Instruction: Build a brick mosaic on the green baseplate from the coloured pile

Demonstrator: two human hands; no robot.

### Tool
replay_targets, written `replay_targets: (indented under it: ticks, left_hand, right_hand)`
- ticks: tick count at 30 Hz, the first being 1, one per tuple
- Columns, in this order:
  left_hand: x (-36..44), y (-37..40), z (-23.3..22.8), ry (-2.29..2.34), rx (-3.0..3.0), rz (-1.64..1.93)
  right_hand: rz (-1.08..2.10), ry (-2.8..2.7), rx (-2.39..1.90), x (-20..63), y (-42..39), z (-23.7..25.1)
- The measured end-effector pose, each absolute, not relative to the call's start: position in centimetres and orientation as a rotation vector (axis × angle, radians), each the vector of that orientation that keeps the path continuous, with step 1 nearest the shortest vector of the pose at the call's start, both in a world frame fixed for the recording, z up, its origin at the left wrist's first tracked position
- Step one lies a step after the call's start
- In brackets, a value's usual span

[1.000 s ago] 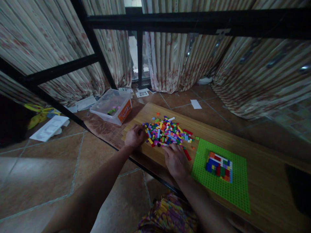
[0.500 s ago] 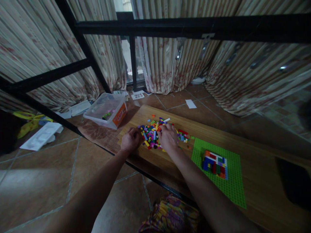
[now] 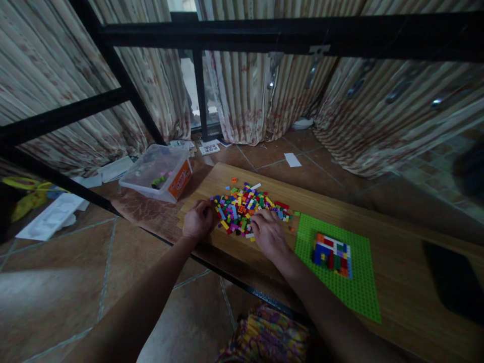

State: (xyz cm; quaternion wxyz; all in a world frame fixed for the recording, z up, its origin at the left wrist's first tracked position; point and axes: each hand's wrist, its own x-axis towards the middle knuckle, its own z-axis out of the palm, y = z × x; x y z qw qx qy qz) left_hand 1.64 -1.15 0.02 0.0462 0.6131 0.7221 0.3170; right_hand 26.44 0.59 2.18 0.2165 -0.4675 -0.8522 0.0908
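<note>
A loose heap of small toy building bricks (image 3: 242,206) in many colours lies on the wooden board. At its left edge my left hand (image 3: 198,219) rests with fingers curled closed; whatever they hold, if anything, is hidden. My right hand (image 3: 268,232) is over the front right part of the heap, fingers apart and bent down among the bricks, with no held brick showing. To the right lies a green studded baseplate (image 3: 355,292). A low block of joined bricks (image 3: 333,255) in red, blue, white and orange sits on it.
A clear plastic box (image 3: 151,174) with an orange label and a few bricks inside stands beyond my left hand. A dark flat object (image 3: 451,277) lies at the board's right end. Black metal bars (image 3: 242,35) cross in front of the curtains. White packaging (image 3: 49,219) lies on the floor.
My right hand has drawn back from the middle of the heap towards its front right, uncovering more bricks. My left hand stays at the heap's left edge. The view has shifted slightly.
</note>
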Motion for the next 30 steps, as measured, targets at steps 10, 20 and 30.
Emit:
replay_targets:
  ticks: [10,20,30]
  left_hand:
    - [1.7,-1.2,0.1,2.202,1.910,0.965]
    - [1.5,-1.1,-0.1,2.234,1.916,0.938]
    - [1.7,-1.1,0.2,2.225,1.895,0.962]
  right_hand:
    - [0.208,-2.262,-1.395,29.4,0.8,3.3]
    - [0.198,-2.264,-1.427,27.6,1.5,1.6]
    - [0.243,-2.232,-1.398,26.9,1.5,2.8]
